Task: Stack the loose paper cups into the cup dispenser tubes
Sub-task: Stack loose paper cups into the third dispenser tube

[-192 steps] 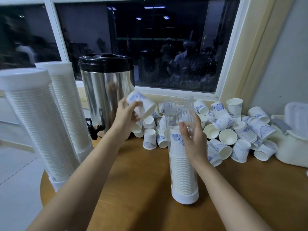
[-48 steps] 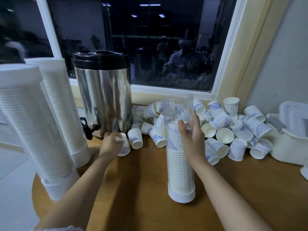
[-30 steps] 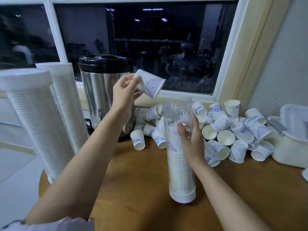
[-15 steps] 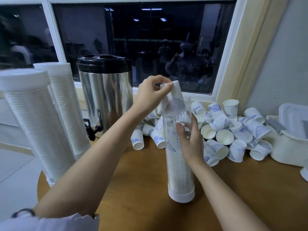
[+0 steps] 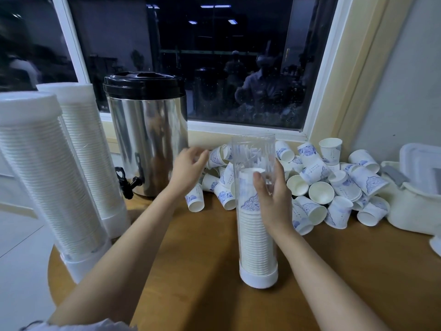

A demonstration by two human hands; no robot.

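1. Loose blue-patterned paper cups [image 5: 321, 185] lie heaped at centre-right.
2. Our right hand [image 5: 274, 199] grips the clear plastic dispenser tube [image 5: 253, 151], steadying it.
3. Our left hand [image 5: 188, 164] hovers empty, loose-fingered, beside them.

The left forearm [image 5: 133, 235] and right forearm [image 5: 317, 266] are bare. At the near left edge, a pale, light sleeve [image 5: 95, 326] with a wavy, scalloped hem covers the left upper arm.

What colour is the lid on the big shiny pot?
Black; the lid shows best in the head view.
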